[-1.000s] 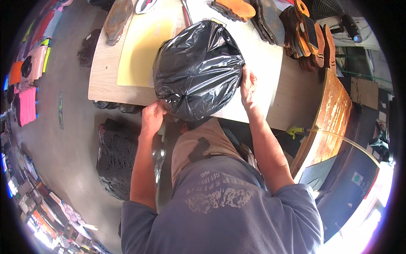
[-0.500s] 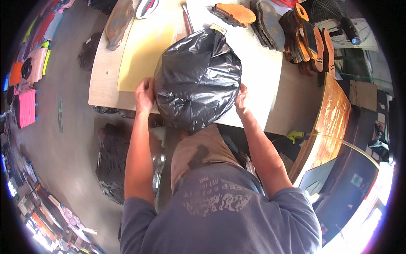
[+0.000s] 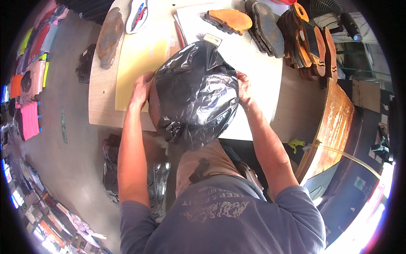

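Black plastic bag (image 3: 196, 97), probably soft, slippery and best supported at both sides, is held over the worktable (image 3: 101, 101)'s near edge, gripped by the right hand (image 3: 244, 88); the left hand (image 3: 142, 88)'s hidden finger closure cannot be told.

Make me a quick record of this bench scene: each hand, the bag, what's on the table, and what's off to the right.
Left hand: at the bag's left side, fingertips hidden
Right hand: holding the bag's right edge
Black plastic bag: bulging, crinkled; contents hidden
Table: yellow sheet at left, orange sole piece beyond the bag
Right side: fan, yellow-green nozzle
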Motion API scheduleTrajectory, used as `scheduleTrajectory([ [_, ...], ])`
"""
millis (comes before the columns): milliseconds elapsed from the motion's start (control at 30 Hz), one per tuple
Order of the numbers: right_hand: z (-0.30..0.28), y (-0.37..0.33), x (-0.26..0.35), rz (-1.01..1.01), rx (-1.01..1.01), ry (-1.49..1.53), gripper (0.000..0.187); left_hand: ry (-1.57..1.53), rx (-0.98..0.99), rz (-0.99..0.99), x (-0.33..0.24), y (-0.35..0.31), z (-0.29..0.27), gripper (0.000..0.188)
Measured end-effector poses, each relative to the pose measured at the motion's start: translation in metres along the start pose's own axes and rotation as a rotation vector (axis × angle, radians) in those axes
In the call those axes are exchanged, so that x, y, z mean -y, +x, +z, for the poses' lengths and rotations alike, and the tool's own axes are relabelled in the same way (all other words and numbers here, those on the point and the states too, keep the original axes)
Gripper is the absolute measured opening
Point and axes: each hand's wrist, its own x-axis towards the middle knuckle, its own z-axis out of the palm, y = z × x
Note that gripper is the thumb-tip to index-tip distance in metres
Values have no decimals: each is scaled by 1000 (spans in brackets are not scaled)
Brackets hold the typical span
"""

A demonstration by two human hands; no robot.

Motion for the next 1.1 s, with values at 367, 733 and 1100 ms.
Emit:
scheduleTrajectory([
  [367, 15, -6, -19, 118, -332, -229, 33, -137, -85, -175, 28, 5, 5, 39],
  [733, 15, -8, -26, 72, -346, -80, 22, -332, 100, -269, -1, 35, -10, 38],
  [1100, 8, -10, -29, 30, -283, -122, 27, 529, -125, 324, 40, 14, 5, 31],
])
